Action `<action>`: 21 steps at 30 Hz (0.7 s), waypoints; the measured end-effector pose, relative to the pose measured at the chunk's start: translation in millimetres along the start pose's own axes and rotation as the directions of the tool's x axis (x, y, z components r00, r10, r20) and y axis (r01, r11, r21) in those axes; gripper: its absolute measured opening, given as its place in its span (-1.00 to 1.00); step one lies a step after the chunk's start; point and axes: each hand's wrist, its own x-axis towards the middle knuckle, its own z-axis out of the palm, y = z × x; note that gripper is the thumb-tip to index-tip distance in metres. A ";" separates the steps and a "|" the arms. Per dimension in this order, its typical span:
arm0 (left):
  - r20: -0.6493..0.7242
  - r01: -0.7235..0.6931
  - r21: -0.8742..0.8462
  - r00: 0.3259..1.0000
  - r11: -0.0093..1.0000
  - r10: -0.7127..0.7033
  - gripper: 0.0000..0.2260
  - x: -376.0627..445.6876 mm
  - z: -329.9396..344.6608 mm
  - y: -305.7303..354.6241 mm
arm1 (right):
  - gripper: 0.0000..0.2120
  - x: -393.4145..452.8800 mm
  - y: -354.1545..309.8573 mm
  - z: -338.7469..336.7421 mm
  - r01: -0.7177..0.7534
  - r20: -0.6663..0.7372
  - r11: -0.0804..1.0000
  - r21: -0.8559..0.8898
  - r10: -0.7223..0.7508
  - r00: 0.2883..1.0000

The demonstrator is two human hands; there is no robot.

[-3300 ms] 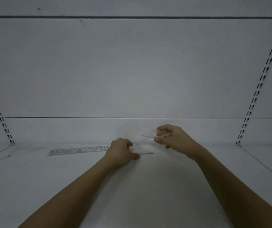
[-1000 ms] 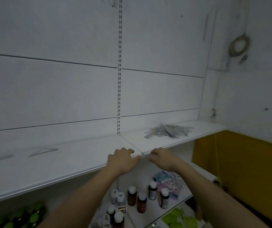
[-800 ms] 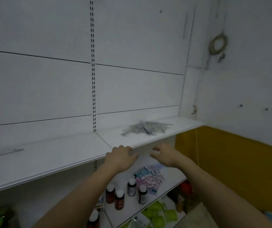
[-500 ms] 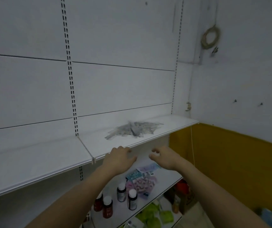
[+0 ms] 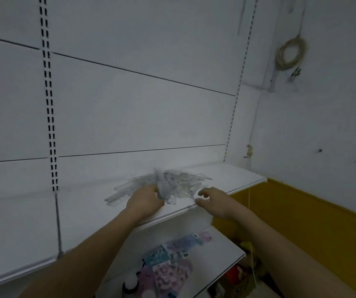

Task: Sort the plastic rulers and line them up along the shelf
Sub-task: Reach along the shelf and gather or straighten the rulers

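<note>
- Head view: a heap of clear plastic rulers (image 5: 164, 184) lies jumbled on a white shelf (image 5: 82, 214), near its front edge
- Left hand (image 5: 146, 202) rests at the heap's near side, fingers on the rulers; whether it grips one, I cannot tell
- Right hand (image 5: 212, 202) hovers just right of the heap, fingers loosely curled, holding nothing
- Lower shelf (image 5: 222, 250) carries colourful packets (image 5: 168, 263)
</note>
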 end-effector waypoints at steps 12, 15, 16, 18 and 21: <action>-0.041 0.247 0.005 0.968 0.969 -0.247 -0.53 107.5 24.9 -6.3 | -0.62 157.8 20.0 14.7 0.232 -0.037 0.954 0.191 -0.229 0.973; 0.013 0.341 -0.173 0.939 0.924 -0.344 -0.53 117.6 20.3 -9.7 | -0.66 196.6 22.3 20.6 0.304 -0.034 0.914 0.269 -0.306 0.951; 0.019 0.364 -0.215 0.930 0.907 -0.368 -0.56 120.5 17.5 -11.1 | -0.67 207.9 23.0 22.1 0.332 -0.028 0.899 0.286 -0.339 0.940; -0.004 0.395 -0.262 0.912 0.881 -0.411 -0.67 124.1 13.0 -12.7 | -0.66 227.7 25.0 25.1 0.382 -0.013 0.870 0.313 -0.398 0.917; -0.046 0.436 -0.326 0.879 0.839 -0.474 -0.88 123.6 12.3 -8.6 | -0.67 250.5 28.5 28.8 0.433 0.012 0.826 0.361 -0.469 0.883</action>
